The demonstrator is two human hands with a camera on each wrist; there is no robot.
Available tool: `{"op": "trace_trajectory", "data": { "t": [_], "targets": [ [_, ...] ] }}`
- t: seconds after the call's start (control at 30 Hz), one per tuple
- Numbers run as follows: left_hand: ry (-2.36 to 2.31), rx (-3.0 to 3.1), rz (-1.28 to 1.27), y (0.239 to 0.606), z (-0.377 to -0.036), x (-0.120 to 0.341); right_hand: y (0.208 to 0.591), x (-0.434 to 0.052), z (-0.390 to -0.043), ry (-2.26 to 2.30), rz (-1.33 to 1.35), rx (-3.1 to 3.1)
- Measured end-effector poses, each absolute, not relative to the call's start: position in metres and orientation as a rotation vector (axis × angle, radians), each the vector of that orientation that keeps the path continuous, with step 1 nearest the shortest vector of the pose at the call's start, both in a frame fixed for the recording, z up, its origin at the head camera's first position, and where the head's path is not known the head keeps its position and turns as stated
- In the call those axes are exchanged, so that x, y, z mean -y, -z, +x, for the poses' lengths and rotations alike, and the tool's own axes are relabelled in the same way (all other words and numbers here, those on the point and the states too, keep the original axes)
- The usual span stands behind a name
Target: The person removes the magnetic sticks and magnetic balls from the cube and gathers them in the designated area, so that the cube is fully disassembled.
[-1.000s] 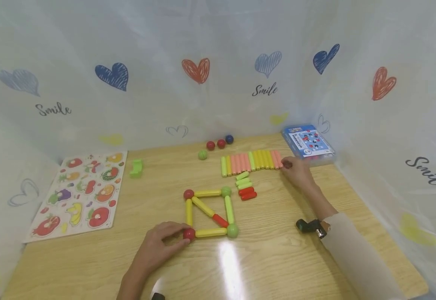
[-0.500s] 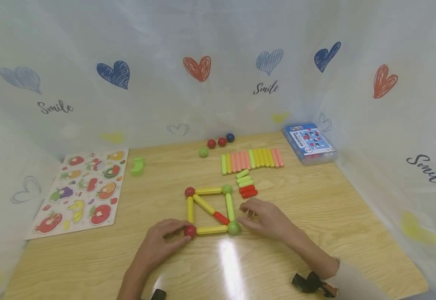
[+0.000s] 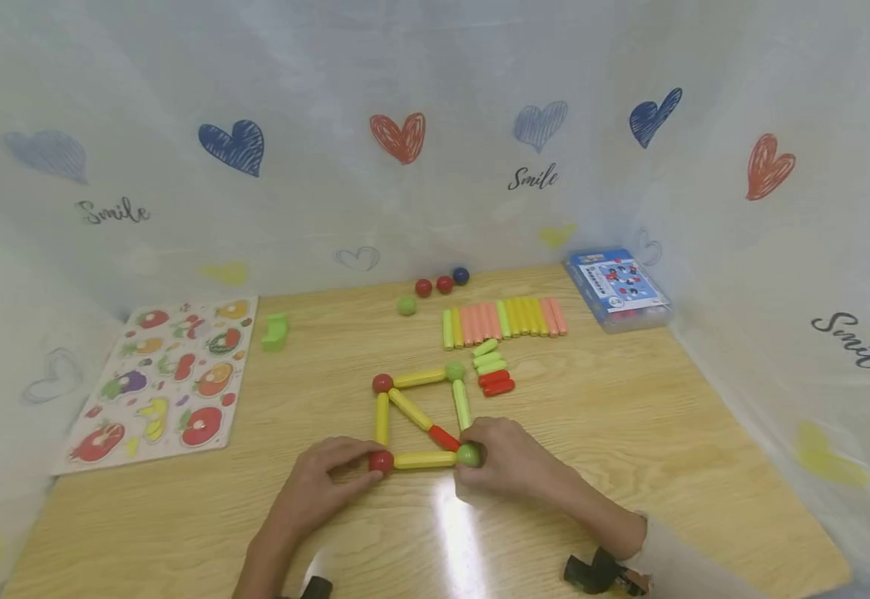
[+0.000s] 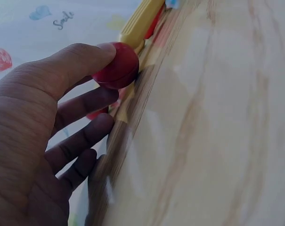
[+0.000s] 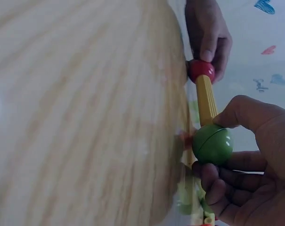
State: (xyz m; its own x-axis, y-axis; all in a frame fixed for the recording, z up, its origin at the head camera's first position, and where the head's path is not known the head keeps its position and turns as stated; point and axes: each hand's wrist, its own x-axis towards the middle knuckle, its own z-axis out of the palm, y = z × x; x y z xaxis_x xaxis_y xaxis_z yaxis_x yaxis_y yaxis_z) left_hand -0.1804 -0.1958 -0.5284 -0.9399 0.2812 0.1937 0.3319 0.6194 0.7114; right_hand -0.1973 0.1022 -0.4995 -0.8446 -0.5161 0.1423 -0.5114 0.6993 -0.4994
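- Right hand (image 3: 506, 456) has moved left onto the near-right green ball (image 3: 469, 455); left hand (image 3: 323, 481) stays on near-left red ball (image 3: 381, 462).
- Head: stick frame (image 3: 409, 408) lies near-centre on table (image 3: 577, 408), both hands pinching near corners.
- Left wrist: thumb side pinches red ball, other fingers loosely spread.
- Right wrist: thumb and bent fingers grip green ball; yellow stick (image 5: 206, 100) spans to red. Uneven lifting or pulling could pop joints apart.
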Motion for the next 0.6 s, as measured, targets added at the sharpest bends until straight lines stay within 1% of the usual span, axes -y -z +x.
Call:
{"op": "trace_trajectory", "data": {
  "t": [0.1,0.2,0.4,0.6],
  "targets": [
    [1.213,2.779,-0.574,0.528,-0.18,0.196,0.498,-0.101,-0.199,0.832,-0.837,-2.864],
    [1.201,2.774,-0.602,0.527,-0.179,0.194,0.5,-0.102,-0.2,0.792,-0.874,-2.898],
    [1.2,2.754,-0.582,0.523,-0.179,0.193,0.506,-0.104,-0.199,0.854,-0.944,-2.957],
    [1.23,2.777,-0.578,0.523,-0.179,0.193,0.509,-0.114,-0.198,0.862,-0.903,-2.971]
  ]
}}
